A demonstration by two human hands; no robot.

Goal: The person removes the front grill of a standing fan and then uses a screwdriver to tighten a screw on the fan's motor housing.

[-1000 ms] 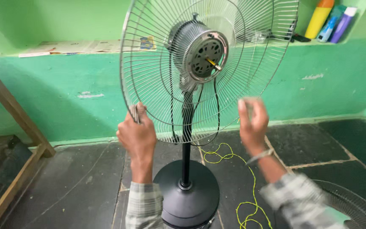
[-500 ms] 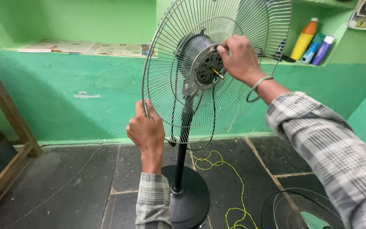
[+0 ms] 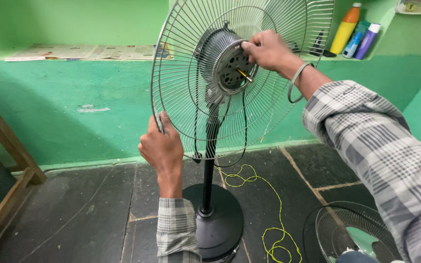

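From the head view, a standing fan [image 3: 210, 146] is on the dark floor [image 3: 74, 214] in front of a green wall [image 3: 64, 107]. Its wire guard [image 3: 186, 97] is a big round cage, set upright on the motor [image 3: 222, 63] at the top of the pole [image 3: 209, 175]. The left hand [image 3: 163, 148] is closed around the guard's lower left rim. The right hand [image 3: 266, 48] is up at the middle, with its fingers pinched on the ring around the motor face. A small shaft [image 3: 245, 75] sticks out from the motor toward the person and a bit to the right. The fan's long line runs straight up and down, from the round base [image 3: 220, 224] to the motor. The guard looks light and thin, and its wires could likely bend, so the rim and the middle ring seem the best places to hold. The base looks heavy. A yellow cord [image 3: 269, 214] lies on the floor, and another guard [image 3: 352, 234] lies at the lower right. Bottles [image 3: 354, 29] stand on a shelf [image 3: 391, 48].
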